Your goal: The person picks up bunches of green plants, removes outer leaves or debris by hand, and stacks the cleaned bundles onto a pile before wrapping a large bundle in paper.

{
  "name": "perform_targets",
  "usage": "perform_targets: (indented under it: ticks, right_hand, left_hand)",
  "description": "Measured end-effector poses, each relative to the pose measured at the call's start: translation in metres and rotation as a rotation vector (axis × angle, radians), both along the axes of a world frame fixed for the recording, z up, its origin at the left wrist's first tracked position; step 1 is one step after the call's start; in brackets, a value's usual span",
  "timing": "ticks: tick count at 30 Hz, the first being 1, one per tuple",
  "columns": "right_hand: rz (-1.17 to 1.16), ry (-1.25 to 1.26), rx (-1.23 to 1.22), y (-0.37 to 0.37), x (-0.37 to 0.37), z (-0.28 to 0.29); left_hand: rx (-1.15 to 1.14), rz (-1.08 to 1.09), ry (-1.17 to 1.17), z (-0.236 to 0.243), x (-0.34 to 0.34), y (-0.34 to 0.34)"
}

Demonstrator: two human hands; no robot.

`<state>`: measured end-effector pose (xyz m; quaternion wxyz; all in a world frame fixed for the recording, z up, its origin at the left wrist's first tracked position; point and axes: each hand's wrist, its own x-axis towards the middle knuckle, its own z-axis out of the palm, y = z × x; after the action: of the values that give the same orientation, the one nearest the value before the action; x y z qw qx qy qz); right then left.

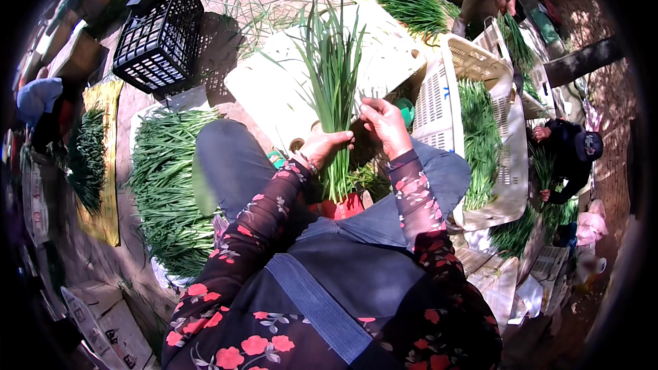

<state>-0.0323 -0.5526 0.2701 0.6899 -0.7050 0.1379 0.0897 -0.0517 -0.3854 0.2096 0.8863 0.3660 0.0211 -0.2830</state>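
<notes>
A seated person appears to be at the step of tidying a handful of greens, judging by the hands. To the right of the grip, a perforated cream crate (432, 113) holds more green leaves. Beyond the grip lies a pale, sunlit board (253, 85); to the left, past the knee, a broad heap of cut greens (171, 192).

The bunch of long green leaves (334, 89) stands nearly upright in the grip, over the lap. Its flat, slender blades fan out above the hand to uneven tips; below, paler green stems sit closer together.

The left hand (322, 147) is closed around the bunch, thumb across the front. The right hand (387, 127) is just beside it, fingertips drawn together; whether they pinch a leaf, I cannot tell. The next move would seem to call for a steady left hold and light right fingertips.
</notes>
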Motion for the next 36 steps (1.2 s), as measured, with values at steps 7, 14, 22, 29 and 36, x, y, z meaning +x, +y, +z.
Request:
perform_targets:
  ticks: [7, 14, 22, 29, 36]
  right_hand:
    - [0.147, -0.271, -0.256, 0.023, -0.001, 0.022]
    - [0.136, -0.304, -0.546, 0.054, 0.009, 0.02]
    - [0.126, -0.309, -0.369, 0.053, 0.013, 0.009]
    - [0.097, -0.098, 0.043, 0.049, 0.002, 0.021]
    - [0.098, -0.355, -0.407, 0.05, 0.01, 0.003]
  left_hand:
    - [0.057, 0.091, 0.004, -0.008, -0.002, -0.006]
    - [0.081, 0.165, -0.025, -0.021, -0.001, -0.01]
    - [0.169, 0.183, -0.056, -0.041, 0.0, -0.013]
    - [0.052, 0.203, -0.02, -0.027, -0.003, -0.008]
    - [0.313, 0.259, -0.131, -0.019, -0.003, -0.012]
